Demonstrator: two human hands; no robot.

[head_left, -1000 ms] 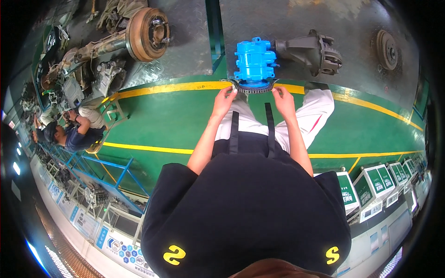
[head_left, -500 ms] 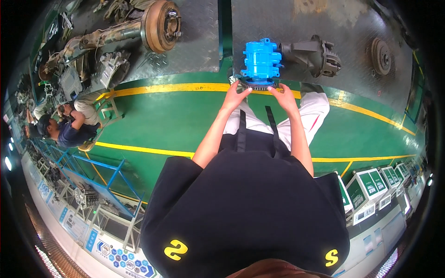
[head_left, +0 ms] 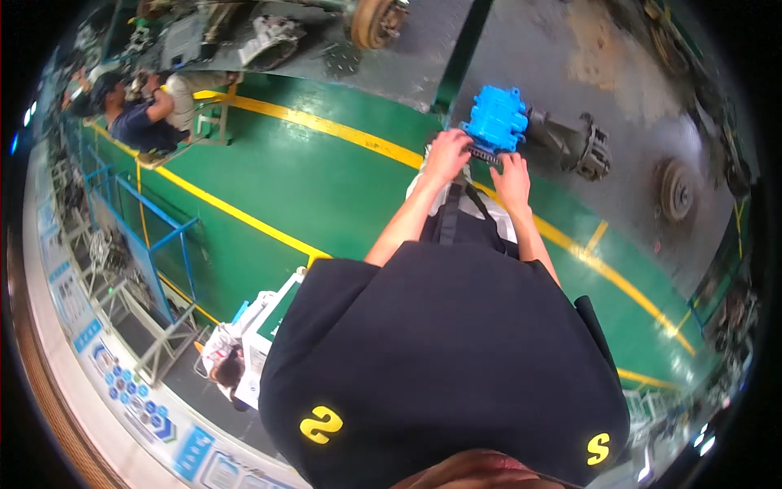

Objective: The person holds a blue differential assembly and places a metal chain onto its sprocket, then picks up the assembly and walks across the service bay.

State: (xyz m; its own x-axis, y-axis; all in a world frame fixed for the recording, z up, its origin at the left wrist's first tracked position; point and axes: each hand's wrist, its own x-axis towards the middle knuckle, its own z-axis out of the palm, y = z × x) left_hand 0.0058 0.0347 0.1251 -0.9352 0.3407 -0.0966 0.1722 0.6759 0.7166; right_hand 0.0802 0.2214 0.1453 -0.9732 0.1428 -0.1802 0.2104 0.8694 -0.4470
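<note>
A bright blue cast housing rests at the near edge of the bench, with a dark toothed ring at its near end. My left hand grips the ring's left side, its fingers bent over the rim. On the ring's other side is my right hand, fingertips curled onto the edge. The fingers hide parts of the ring. Directly right of the blue housing lies a dark metal axle-like part with a wider, slotted end.
A round brown drum lies on the bench to the right. Rusty drum and grey castings stand at far left. A seated person is left; another person is lower left. A blue frame stands behind.
The view has turned, so the bench now appears slanted and the seated person sits higher. My left hand has shifted further over the ring's edge. Another person has come into view at lower left.
</note>
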